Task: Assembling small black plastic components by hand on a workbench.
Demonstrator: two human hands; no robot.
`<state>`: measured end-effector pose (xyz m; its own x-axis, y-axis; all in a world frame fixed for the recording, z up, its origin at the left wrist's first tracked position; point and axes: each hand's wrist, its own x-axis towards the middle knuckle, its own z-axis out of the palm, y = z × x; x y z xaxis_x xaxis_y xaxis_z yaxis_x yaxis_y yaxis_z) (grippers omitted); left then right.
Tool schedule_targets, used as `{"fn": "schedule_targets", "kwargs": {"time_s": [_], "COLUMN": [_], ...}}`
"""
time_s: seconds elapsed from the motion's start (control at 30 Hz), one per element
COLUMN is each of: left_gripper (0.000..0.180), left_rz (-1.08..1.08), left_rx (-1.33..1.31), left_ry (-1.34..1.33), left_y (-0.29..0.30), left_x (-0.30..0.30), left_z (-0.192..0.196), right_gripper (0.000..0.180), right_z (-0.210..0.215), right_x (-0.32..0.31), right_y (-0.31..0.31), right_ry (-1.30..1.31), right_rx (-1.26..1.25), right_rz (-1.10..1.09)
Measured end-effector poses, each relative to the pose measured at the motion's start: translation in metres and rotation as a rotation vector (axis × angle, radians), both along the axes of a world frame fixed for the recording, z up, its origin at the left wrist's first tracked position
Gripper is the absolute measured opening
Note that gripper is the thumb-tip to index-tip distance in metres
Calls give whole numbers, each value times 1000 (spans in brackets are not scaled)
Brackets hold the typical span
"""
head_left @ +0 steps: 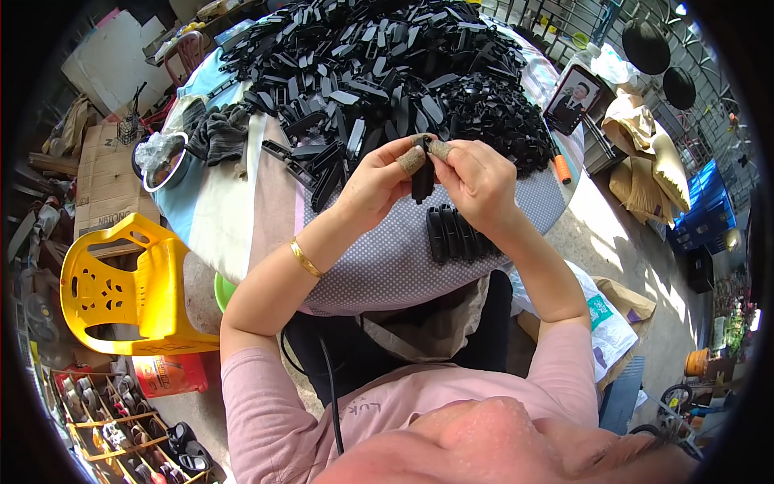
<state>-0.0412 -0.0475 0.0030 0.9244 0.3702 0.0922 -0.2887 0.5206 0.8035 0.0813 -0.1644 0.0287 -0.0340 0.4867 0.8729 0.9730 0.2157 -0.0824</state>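
1. The left hand [379,173] and right hand [476,177] meet above the table [387,266] — both closed on one small black plastic part [422,181], pinched between taped fingertips [412,160].
2. A short row of black parts [455,232] lies just near of the hands.
3. Farther off, a large heap of black parts [387,64] (loosely piled) covers the table.
4. A yellow plastic chair [133,286] stands at left.

The part [422,179] pinched between the left hand [377,179] and right hand [477,179] is black plastic, smooth with a dull sheen; the heap of like parts [387,73] glints the same way; fingertips [412,160] are wrapped in what looks like rough tan cloth tape; the table cover [387,258] is matt dotted fabric; the bangle [305,260] is shiny gold metal; the chair [133,286] is glossy yellow plastic; the boxes [105,173] are matt brown cardboard
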Motion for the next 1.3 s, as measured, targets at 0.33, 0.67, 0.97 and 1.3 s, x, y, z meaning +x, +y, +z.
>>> {"fn": "schedule_targets", "kwargs": {"time_s": [0.33, 0.67, 0.97, 1.3], "left_gripper": [29, 49, 35, 41], "left_rz": [-13, -47, 482, 543], "left_rx": [67, 125, 1605, 1945], "left_ry": [-37, -62, 707, 730], "left_y": [5, -12, 12, -7], "left_x": [-5, 8, -10, -9], "left_z": [0, 4, 22, -4], "right_gripper": [17, 28, 31, 24], "right_z": [6, 4, -4, -21], "right_x": [-15, -5, 43, 42], "right_y": [-9, -24, -97, -108], "right_ry": [44, 246, 523, 576], "right_rx": [-217, -90, -656, -652], "right_rz": [54, 10, -353, -191]}}
